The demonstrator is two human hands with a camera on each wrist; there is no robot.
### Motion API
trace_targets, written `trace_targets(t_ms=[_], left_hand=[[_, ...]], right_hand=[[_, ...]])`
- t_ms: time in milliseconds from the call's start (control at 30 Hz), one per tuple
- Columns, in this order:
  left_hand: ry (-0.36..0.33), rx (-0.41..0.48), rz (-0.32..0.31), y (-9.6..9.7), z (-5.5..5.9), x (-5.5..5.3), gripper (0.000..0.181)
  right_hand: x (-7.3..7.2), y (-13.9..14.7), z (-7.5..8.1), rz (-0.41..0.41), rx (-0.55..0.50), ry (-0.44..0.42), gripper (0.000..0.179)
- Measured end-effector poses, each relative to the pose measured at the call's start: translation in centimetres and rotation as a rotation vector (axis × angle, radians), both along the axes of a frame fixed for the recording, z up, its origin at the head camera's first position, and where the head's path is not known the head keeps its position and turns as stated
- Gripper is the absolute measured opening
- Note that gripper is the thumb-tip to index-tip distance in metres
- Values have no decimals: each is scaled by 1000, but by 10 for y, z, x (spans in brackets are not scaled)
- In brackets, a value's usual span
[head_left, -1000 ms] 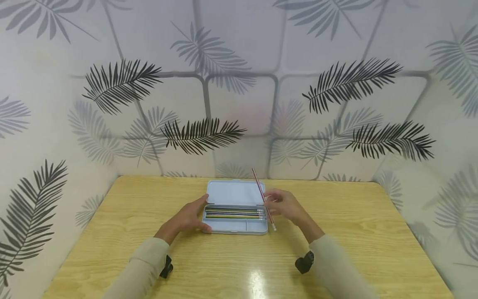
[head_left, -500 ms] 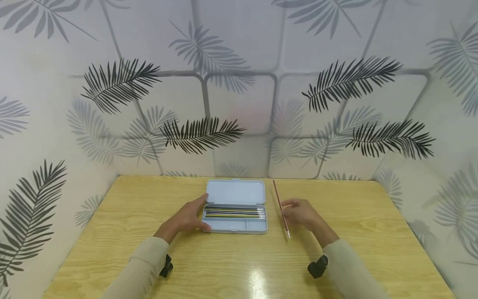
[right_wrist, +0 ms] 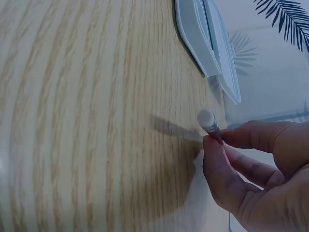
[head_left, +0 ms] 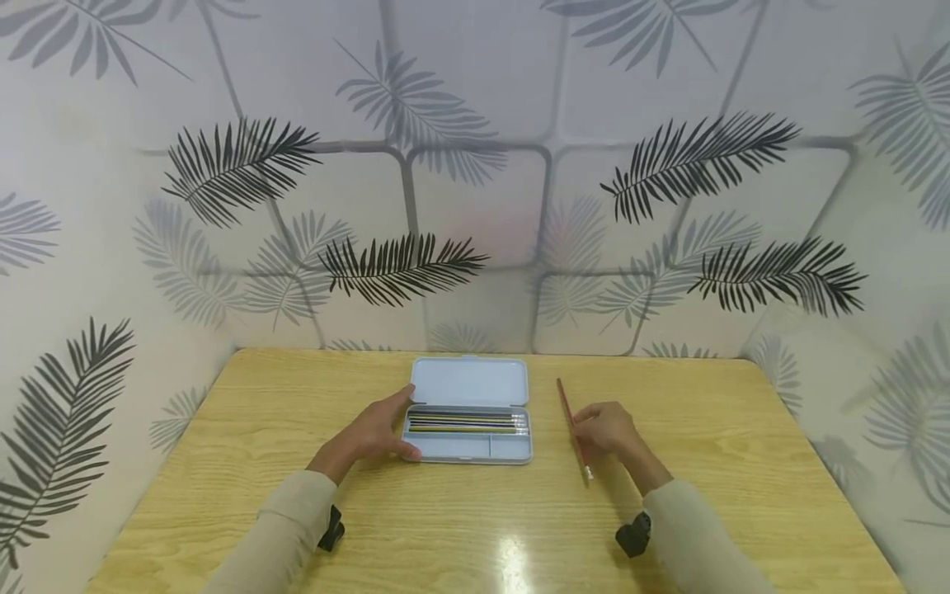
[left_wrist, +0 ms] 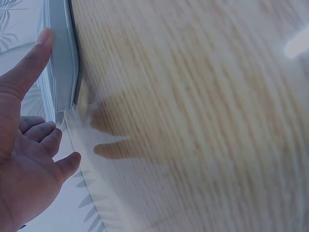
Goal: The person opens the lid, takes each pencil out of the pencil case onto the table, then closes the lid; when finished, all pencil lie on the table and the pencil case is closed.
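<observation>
A light blue pencil case lies open on the table, with several striped pencils in its back compartment. Across its left end spreads my left hand, the thumb against the front corner and a finger by the lid. In the left wrist view, that hand's thumb touches the case's side while the other fingers are loosely bent. To the right of the case, my right hand pinches a dark red pencil low over the table. Its white eraser end points towards the camera in the right wrist view.
The wooden table meets a leaf-patterned wall at the back. The raised lid leans back behind the case. Two small front compartments of the case hold nothing visible.
My right hand has carried the red pencil from over the case's right end rightward and down towards the table. The left hand and the case have stayed in place.
</observation>
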State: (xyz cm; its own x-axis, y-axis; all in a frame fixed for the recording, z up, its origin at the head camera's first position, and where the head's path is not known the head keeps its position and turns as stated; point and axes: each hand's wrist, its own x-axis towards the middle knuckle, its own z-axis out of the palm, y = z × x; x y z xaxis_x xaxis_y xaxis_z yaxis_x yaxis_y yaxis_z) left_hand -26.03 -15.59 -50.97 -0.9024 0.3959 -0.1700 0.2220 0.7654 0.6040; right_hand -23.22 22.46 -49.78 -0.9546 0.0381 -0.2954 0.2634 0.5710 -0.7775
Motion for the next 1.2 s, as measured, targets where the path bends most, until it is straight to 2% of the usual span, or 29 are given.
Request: trace_targets(t_ms=[167, 267, 433, 667, 800, 900, 1033, 1133, 1200], left_hand=[[0, 2, 1, 1, 0, 1, 120], [7, 0, -2, 1, 0, 1, 119], [12, -5, -6, 0, 0, 1, 119], [10, 1, -4, 0, 0, 0, 118], [18, 1, -9, -1, -1, 0, 118], [18, 5, -9, -1, -1, 0, 119], [14, 13, -6, 0, 0, 1, 119], [13, 9, -3, 0, 1, 1, 118], [11, 6, 0, 0, 1, 1, 118]], right_hand=[[2, -1, -2, -46, -68, -32, 29], [1, 2, -2, -57, -69, -40, 31], [-4, 4, 0, -17, 24, 6, 32], [-12, -12, 1, 25, -35, 74, 29], [-17, -24, 0, 127, -82, 148, 27], [-20, -32, -3, 237, -137, 221, 26], [-25, -45, -8, 366, -206, 273, 24], [-26, -59, -9, 439, -214, 287, 23], [-26, -70, -10, 467, -174, 312, 20]])
